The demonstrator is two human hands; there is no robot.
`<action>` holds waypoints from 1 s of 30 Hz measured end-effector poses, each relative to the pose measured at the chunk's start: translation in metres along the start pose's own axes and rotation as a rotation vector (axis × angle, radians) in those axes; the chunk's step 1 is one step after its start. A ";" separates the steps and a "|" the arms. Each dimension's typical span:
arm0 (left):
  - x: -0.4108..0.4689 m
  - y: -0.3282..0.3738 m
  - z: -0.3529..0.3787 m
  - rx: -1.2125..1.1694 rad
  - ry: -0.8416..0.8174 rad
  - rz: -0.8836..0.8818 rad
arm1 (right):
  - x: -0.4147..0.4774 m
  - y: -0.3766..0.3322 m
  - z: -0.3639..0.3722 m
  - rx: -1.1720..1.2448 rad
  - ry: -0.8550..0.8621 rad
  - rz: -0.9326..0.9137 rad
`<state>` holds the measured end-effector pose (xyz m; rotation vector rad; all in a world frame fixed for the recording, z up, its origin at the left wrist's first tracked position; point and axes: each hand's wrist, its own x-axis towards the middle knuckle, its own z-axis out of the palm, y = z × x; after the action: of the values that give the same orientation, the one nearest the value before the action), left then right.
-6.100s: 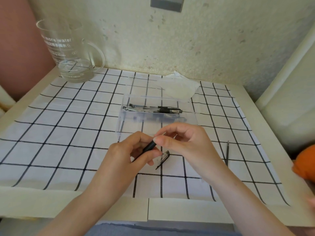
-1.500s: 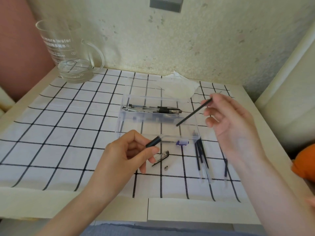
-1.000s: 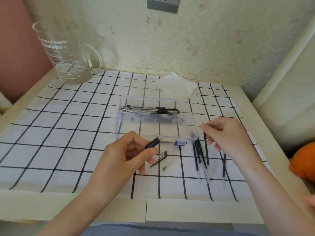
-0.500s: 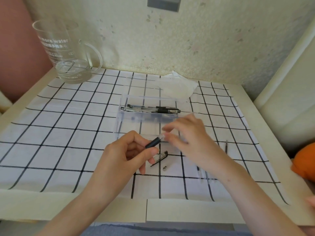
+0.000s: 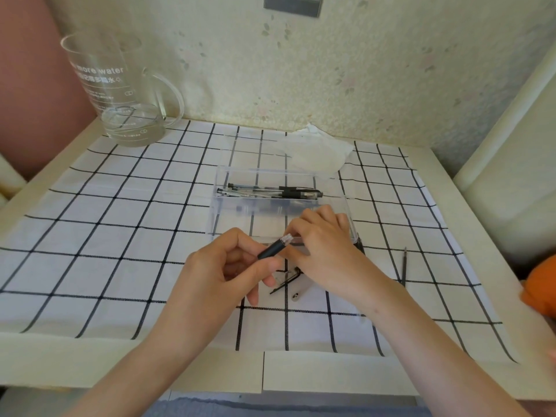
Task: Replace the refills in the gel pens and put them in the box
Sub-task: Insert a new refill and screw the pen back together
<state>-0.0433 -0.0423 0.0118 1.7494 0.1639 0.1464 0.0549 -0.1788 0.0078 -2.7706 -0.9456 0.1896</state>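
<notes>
Our right hand (image 5: 328, 254) had come back from the loose refills off the near right corner of the box (image 5: 222, 212) and sat at the box's near wall. Its fingers (image 5: 304, 225) were curled at the clear end of the pen barrel (image 5: 274, 247); we could not tell whether they pinched anything. Just nearer than the box, our left hand (image 5: 216, 275) pinched the barrel's black grip. Gel pens (image 5: 270, 192) lay along the box's far side. One refill (image 5: 405, 264) lay on the table (image 5: 331, 374) right of the box.
</notes>
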 end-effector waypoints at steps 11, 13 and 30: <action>0.000 0.001 0.000 -0.023 0.017 -0.009 | -0.005 0.003 -0.008 0.379 0.270 -0.004; 0.000 0.001 -0.001 -0.016 0.018 -0.006 | -0.006 0.002 -0.008 0.377 0.331 -0.055; 0.001 0.000 -0.001 -0.030 0.030 -0.011 | -0.023 0.003 -0.039 1.265 -0.014 -0.006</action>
<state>-0.0424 -0.0410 0.0122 1.7171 0.1923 0.1666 0.0455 -0.2011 0.0458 -1.5866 -0.5110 0.5644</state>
